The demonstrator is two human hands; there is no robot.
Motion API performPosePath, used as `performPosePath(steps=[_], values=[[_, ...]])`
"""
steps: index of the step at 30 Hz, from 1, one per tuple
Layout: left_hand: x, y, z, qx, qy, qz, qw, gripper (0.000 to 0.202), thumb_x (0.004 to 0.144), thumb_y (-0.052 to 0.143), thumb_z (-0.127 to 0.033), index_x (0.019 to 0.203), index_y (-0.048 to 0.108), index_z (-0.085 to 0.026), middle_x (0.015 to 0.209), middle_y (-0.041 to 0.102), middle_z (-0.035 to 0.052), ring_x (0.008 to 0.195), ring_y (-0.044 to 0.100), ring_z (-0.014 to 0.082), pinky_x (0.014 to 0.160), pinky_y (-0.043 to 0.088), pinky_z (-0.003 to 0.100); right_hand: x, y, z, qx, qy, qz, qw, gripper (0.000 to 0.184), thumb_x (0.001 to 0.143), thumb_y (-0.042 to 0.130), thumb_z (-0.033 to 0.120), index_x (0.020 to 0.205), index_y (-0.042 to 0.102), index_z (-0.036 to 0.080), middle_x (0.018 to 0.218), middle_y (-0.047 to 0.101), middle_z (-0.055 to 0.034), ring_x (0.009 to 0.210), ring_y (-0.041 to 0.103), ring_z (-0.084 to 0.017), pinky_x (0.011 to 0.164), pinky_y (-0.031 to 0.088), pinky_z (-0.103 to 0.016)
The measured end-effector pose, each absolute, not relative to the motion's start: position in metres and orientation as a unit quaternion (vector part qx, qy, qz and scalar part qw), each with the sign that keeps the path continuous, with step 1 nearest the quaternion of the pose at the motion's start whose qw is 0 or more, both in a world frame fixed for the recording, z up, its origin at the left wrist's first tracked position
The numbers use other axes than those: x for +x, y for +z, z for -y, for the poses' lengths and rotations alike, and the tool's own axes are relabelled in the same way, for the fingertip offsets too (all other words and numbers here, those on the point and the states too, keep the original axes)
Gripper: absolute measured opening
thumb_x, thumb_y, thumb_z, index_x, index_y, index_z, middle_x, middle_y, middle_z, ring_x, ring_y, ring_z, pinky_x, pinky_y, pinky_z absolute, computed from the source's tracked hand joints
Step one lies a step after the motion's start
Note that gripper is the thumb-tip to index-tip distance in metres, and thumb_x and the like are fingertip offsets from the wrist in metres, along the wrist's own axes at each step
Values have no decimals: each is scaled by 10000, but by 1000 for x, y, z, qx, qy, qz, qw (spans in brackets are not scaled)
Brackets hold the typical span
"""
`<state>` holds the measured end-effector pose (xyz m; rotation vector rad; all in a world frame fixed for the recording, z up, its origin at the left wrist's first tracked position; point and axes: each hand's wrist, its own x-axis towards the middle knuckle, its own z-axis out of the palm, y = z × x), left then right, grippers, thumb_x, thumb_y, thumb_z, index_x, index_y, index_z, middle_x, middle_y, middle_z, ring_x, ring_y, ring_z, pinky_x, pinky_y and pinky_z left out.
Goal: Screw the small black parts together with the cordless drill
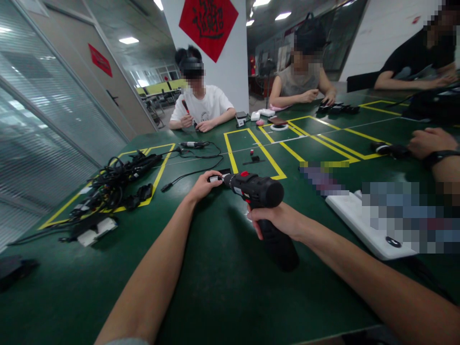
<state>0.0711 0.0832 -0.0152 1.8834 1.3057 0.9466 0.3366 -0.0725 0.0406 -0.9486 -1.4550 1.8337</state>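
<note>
Right hand [278,221] is clenching the handle of a black drill [260,190], which is standing with its base on the green table [223,287]. Left hand [201,186] is pinching a small white part [214,178] at the drill's tip. A cable pile [115,182] is lying well to the left.

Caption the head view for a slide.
Right hand grips a black cordless drill, tip at a small part held by the left hand on a green table.

1. A green counter [223,297] bears yellow tape lines [259,151].
2. A tangle of black cables [115,179] lies at its left side.
3. A flat white board [354,215] lies at the right.
4. 2 people, 1 in a white shirt [204,106] and 1 in a grey top [300,82], sit across.
5. A red sign [208,24] hangs on the pillar.
</note>
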Motion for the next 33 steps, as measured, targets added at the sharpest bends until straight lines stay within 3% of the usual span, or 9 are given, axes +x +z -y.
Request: performPosePath(steps=[33], values=[[69, -19, -87, 706, 367, -495, 349, 383, 674, 727, -363, 1010, 687, -183, 1012, 679, 54, 917, 612, 222, 870, 480, 357, 336, 42, 72, -370, 688, 549, 298, 87, 761, 635, 236, 767, 579, 170, 546, 611, 1, 464, 579, -145, 528, 430, -279]])
